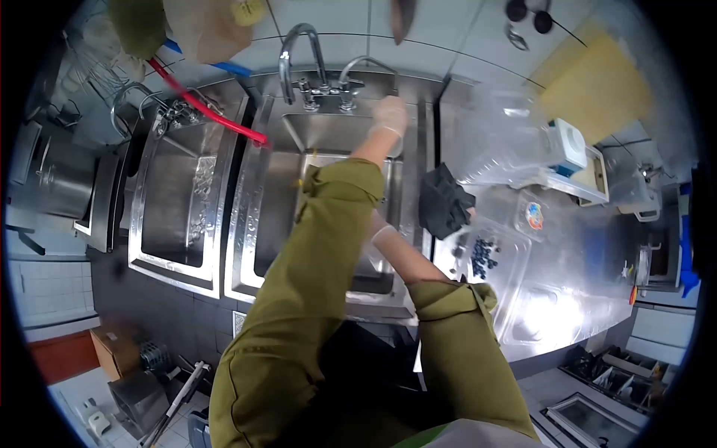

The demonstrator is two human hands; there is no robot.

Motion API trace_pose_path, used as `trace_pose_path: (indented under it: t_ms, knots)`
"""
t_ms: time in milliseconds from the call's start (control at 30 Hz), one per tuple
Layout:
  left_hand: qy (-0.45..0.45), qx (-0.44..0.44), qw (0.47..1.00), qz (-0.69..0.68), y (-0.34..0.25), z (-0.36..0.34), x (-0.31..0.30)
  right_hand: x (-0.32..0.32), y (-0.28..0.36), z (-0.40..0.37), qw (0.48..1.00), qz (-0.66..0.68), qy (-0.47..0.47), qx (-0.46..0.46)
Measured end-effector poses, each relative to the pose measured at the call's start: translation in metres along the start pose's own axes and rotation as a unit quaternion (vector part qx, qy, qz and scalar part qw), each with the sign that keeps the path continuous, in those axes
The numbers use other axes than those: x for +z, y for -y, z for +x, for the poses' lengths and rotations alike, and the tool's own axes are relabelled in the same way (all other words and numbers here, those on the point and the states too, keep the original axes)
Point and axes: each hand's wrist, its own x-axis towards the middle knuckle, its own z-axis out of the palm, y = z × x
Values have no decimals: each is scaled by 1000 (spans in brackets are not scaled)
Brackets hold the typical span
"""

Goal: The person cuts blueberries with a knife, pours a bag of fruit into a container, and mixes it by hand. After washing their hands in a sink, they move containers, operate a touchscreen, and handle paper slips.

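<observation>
My left hand [390, 116], in a clear glove, is at the end of the slim curved tap spout [367, 58] behind the sink. Its fingers look closed round the spout tip. My right hand [379, 226], also gloved, reaches low over the steel sink basin [272, 168]. The left sleeve covers most of it, so its fingers and anything in them are hidden. A larger gooseneck tap [302, 30] stands left of the slim one. Small orange bits lie in the basin near my left forearm.
A second sink [175, 216] is on the left, with a red hose [209, 112] hanging between. On the right counter are a crumpled black bag or cloth [444, 201], a clear tray of dark blue berries [484, 257], clear plastic containers [493, 134] and a yellow board [597, 86].
</observation>
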Motion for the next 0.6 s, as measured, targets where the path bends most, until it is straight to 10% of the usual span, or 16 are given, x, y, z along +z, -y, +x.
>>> trace_pose_path:
  t_ms: [267,533,600]
  knots:
    - [-151,-31,985,-83,21,13,42,4,-1,106,865,486,-104,68]
    - [-94,-108,981,-131,19,8,26,-5,38,137,804,512,-197,228]
    - [-87,-96,986,-106,17,7,25,-7,36,137,864,424,-157,222]
